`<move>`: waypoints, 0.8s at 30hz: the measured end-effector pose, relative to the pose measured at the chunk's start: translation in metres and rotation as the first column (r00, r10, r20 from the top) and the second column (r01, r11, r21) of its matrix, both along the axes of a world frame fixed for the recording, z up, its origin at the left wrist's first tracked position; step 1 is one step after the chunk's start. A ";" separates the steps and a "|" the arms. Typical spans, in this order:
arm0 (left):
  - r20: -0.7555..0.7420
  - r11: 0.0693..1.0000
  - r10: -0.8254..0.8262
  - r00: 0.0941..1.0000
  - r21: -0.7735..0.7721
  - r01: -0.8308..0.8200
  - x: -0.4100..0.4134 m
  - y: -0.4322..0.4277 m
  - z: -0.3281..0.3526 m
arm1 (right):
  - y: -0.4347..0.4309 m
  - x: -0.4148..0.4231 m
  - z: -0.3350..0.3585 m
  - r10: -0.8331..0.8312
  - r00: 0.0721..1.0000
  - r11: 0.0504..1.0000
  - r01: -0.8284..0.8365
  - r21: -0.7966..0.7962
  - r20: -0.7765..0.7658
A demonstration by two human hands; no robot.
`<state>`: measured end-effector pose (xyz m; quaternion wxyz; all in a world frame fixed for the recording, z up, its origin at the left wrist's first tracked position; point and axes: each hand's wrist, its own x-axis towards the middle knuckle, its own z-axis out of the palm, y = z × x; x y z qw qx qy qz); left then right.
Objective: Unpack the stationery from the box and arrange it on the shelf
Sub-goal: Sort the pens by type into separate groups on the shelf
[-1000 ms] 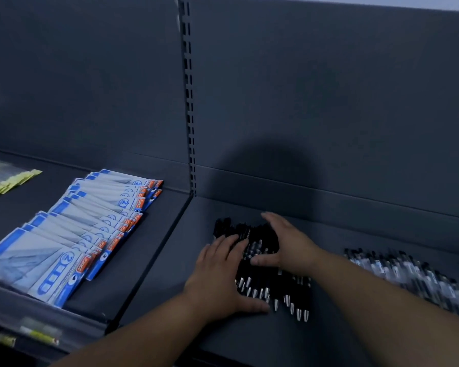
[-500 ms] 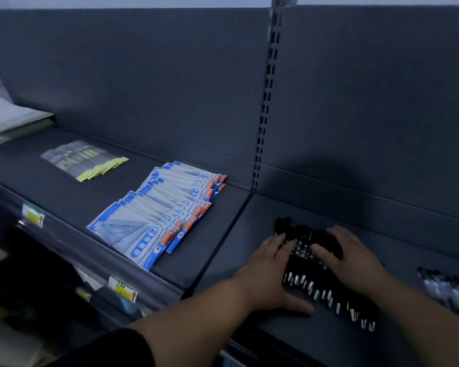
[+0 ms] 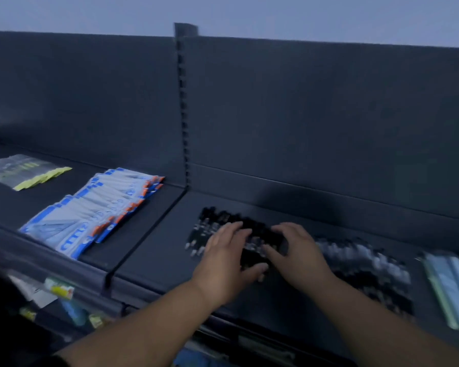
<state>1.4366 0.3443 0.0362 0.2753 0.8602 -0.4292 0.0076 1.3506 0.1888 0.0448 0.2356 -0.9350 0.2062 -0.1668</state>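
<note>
Two straight-fingered hands are resting on the black pens [image 3: 210, 228], gripping nothing, left hand [image 3: 227, 260] nearer their uncovered end, right hand [image 3: 300, 256] just beside, pens lying front-to-back.

A dark grey shelf [image 3: 154, 263] runs across the view in two decks, which meet at a seam below a slotted upright [image 3: 183, 107]. Behind it stands a plain back panel [image 3: 329, 115] of the same grey, with a soft shadow low on its right half. Above the panel's top edge shows a pale bluish wall [image 3: 249, 11]. The light is dim and cool. Under the front rail [image 3: 51, 260], a lower level is blurred, with yellow tags [image 3: 59, 289].
</note>
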 end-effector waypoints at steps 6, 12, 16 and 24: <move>-0.073 0.995 -0.086 0.994 -0.061 0.082 -0.132 -0.099 0.000 | -0.087 -0.147 0.019 -0.129 0.991 0.992 0.129 -0.007 0.019; -0.249 0.990 -0.123 0.961 -0.101 0.101 -0.255 -0.193 -0.005 | -0.193 -0.296 0.039 -0.315 0.940 0.947 0.320 -0.021 0.129; -0.251 0.992 -0.124 0.960 -0.063 0.112 -0.285 -0.216 -0.013 | -0.238 -0.356 0.032 -0.412 0.907 0.910 0.407 0.076 0.088; -0.056 0.971 -0.179 0.982 0.148 0.186 -0.294 -0.246 -0.023 | -0.267 -0.375 0.007 -0.280 0.958 0.954 0.284 0.099 -0.055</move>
